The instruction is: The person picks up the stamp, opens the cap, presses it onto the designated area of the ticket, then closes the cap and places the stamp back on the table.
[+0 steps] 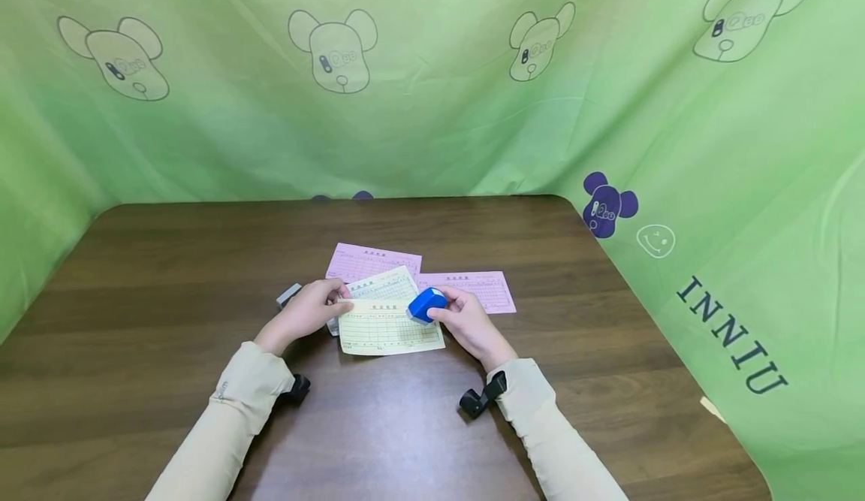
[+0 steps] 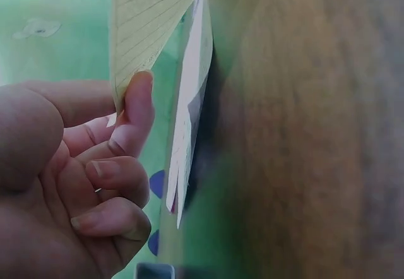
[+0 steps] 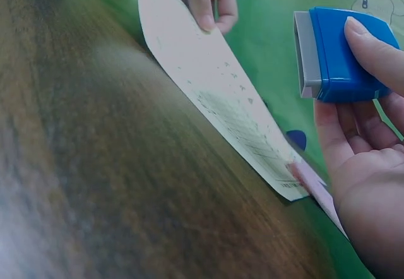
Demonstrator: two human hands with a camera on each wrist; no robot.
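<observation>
My left hand (image 1: pixel 307 312) pinches the upper left corner of a pale yellow printed form (image 1: pixel 378 336) between thumb and forefinger; in the left wrist view that form (image 2: pixel 145 26) is raised off the table. A second pale form (image 1: pixel 388 285) with a printed grid lies partly beneath it. In my right hand (image 1: pixel 469 324) is a blue self-inking stamp (image 1: pixel 426 304), gripped between thumb and fingers above the yellow form's right part. The right wrist view shows the stamp's grey base (image 3: pixel 307 55) tilted toward the paper, apart from it.
Two pink forms lie behind: one (image 1: pixel 368 259) at the back left, another (image 1: pixel 483 291) to the right, partly behind my right hand. A small grey object (image 1: pixel 289 294) sits beside my left hand. A green curtain (image 1: pixel 432 140) hangs around the brown wooden table (image 1: pixel 169 298).
</observation>
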